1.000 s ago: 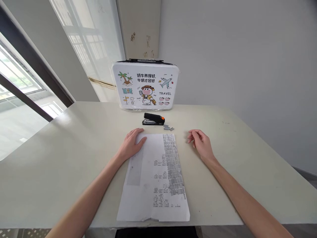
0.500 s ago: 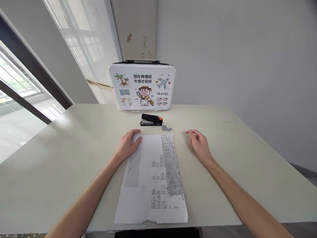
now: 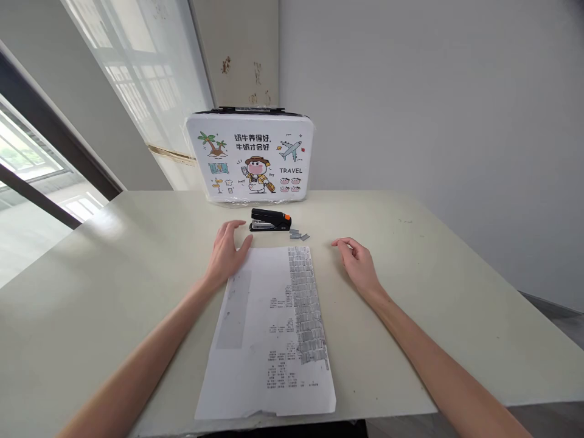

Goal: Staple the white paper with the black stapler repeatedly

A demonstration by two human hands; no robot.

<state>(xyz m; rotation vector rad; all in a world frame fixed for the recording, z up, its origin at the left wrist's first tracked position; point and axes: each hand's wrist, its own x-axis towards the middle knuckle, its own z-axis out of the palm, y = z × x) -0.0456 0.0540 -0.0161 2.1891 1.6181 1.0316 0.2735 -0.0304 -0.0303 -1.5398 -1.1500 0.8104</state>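
Note:
A printed sheet of paper (image 3: pixel 269 331) lies flat on the pale table (image 3: pixel 114 274), with a dense grey strip down its right side. My left hand (image 3: pixel 225 252) rests open, palm down, at the sheet's far left corner, fingers stretched forward. My right hand (image 3: pixel 356 261) lies on the table right of the sheet, fingers loosely curled and apart, holding nothing. A black stapler with an orange end (image 3: pixel 270 220) sits just beyond the paper, close to my left fingertips. A few loose strips of staples (image 3: pixel 298 234) lie beside it.
A white case printed with cartoon pictures and the word TRAVEL (image 3: pixel 250 157) stands upright at the table's far edge against the wall. A window runs along the left. The table's near edge is just below the paper.
My left hand has slid forward off the sheet's corner toward the stapler. My right hand has barely shifted. The view has turned slightly to the right.

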